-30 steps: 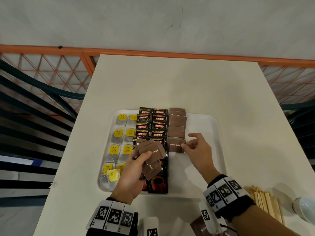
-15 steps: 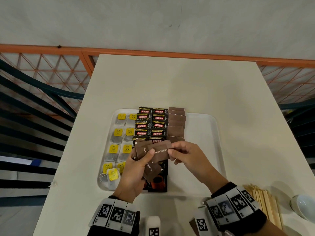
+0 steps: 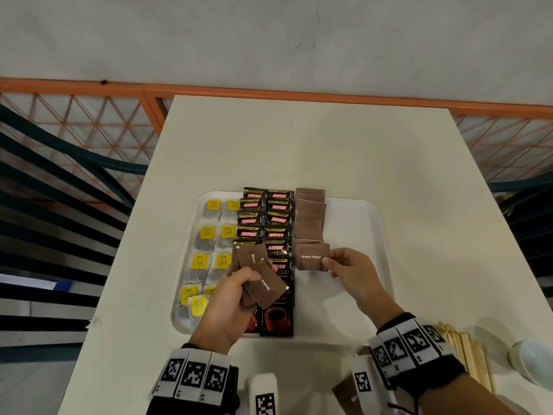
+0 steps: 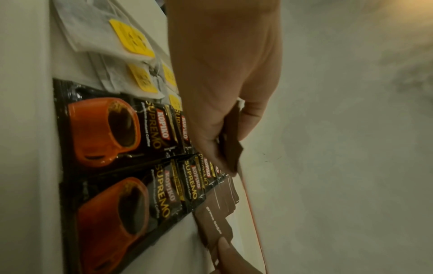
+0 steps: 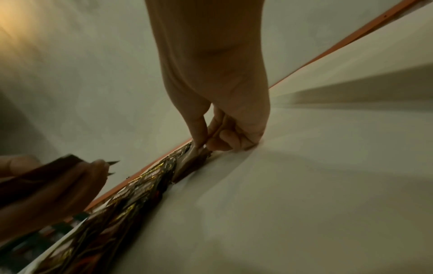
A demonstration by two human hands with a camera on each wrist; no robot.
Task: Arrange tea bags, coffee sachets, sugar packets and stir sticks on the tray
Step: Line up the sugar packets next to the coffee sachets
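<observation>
**Sugar packet at near end of brown row, both hands engaged**

Right hand: thumb and forefinger pinching the right edge of one brown sugar packet, printed side up, held low at the near end of the sugar row; whether it touches the tray cannot be told. Left hand: fingers curled round a fanned stack of sugar packets, thumb on top, held above the coffee columns.

On the white tray, left to right: tea bags with yellow tags in two columns; black coffee sachets in two overlapping columns; brown sugar row just beside them, overlapping likewise. Right part of tray bare.

On the cream table, off the tray: wooden stir sticks near the right wrist, a white bowl beside them, one more brown packet at the near edge.
</observation>
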